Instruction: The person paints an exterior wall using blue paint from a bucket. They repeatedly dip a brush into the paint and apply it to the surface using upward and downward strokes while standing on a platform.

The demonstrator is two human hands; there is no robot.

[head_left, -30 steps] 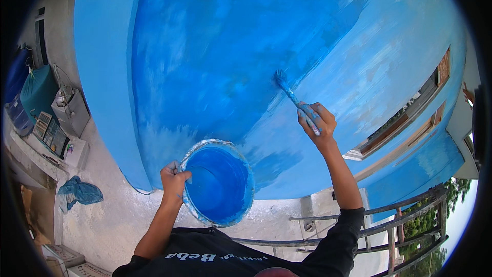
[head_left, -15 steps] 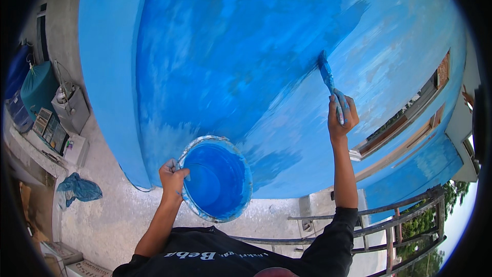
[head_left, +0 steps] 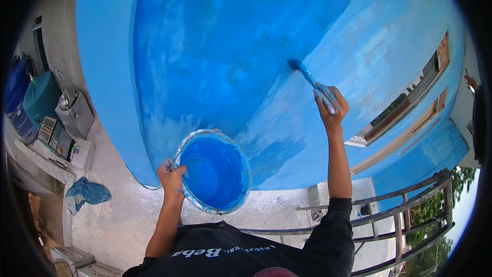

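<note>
With its fingers wrapped over the rim, my left hand (head_left: pixel 171 177) grips a round bucket (head_left: pixel 245 174) of blue paint. The bucket tilts toward me, its rim smeared with paint. My right hand (head_left: pixel 332 106) is closed around the handle of a paintbrush (head_left: pixel 307 74), arm stretched forward. The dark blue bristles press on the wall (head_left: pixel 230 36), at the lower edge of a deep blue coat. Lighter, streaky blue shows on the wall to the right of the brush. A separate darker patch lies right of the bucket.
A ladder-like frame (head_left: pixel 400 228) leans across the lower right. Windows (head_left: pixel 405 102) open in the right part of the wall. At left stand a green covered container (head_left: pixel 42 97), a grey box (head_left: pixel 76 115) and a small cage (head_left: pixel 55 137). A blue plastic bag (head_left: pixel 87 193) lies on the floor.
My right hand and the paintbrush have moved left and slightly down along the wall, and the brush now slants more. My left hand still holds the bucket in nearly the same place.
</note>
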